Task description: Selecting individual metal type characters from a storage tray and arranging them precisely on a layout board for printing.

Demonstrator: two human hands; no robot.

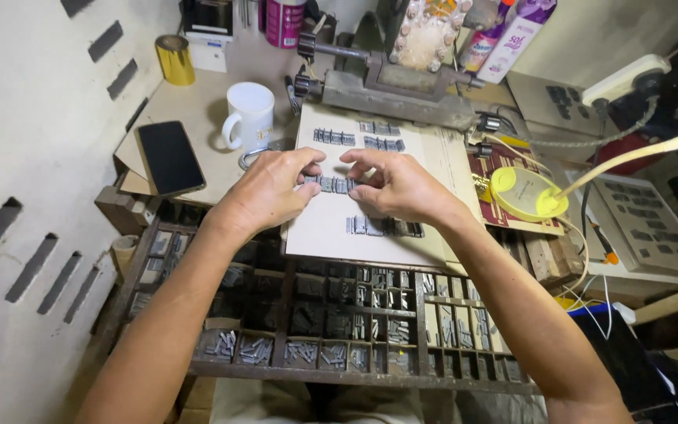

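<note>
Roughly, largest first:
type case (339, 377): compartmented wooden tray under the forearms, small metal sorts in many cells.
card (331, 228): pale board on the case's far edge, several short rows of type on it.
left hand (272, 192): fingertips pinch the left end of the row.
right hand (394, 188): fingertips pinch the right end, equally near.
type row (331, 184): between both hands, long axis left-right, touching both.

Bright, even light falls on the pale board (331, 228) under both grips; the type tray (339, 330) below lies dim; edges bend, wide-angle.
</note>
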